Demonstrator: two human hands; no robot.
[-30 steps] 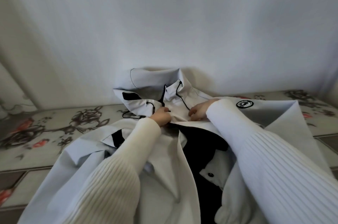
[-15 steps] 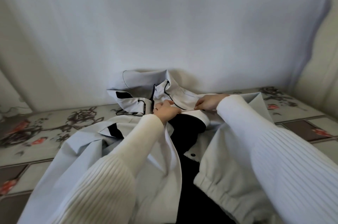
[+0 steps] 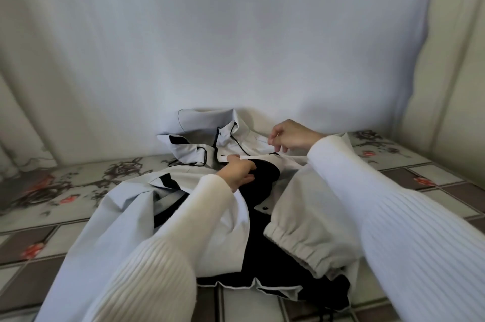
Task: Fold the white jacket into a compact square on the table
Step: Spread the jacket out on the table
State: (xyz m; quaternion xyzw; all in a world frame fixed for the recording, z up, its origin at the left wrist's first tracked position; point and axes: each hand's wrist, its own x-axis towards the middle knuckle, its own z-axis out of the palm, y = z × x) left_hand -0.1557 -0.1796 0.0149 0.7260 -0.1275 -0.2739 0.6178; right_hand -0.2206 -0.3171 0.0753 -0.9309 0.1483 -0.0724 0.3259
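Two hands work at the collar end of the white jacket (image 3: 126, 216), which lies spread on the floral-tiled table (image 3: 52, 190), hood (image 3: 199, 124) propped against the white backdrop (image 3: 210, 32). Left hand (image 3: 237, 172) sits at jacket centre, fingers curled, gripping the front edge beside the black lining (image 3: 262, 172). Right hand (image 3: 291, 135), slightly apart and farther back, pinches the fabric near the collar. Elastic cuff (image 3: 291, 243) of one sleeve lies folded across the body, below the right forearm.

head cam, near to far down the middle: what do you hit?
jacket hem → black lining → left hand → collar → hood → backdrop cloth
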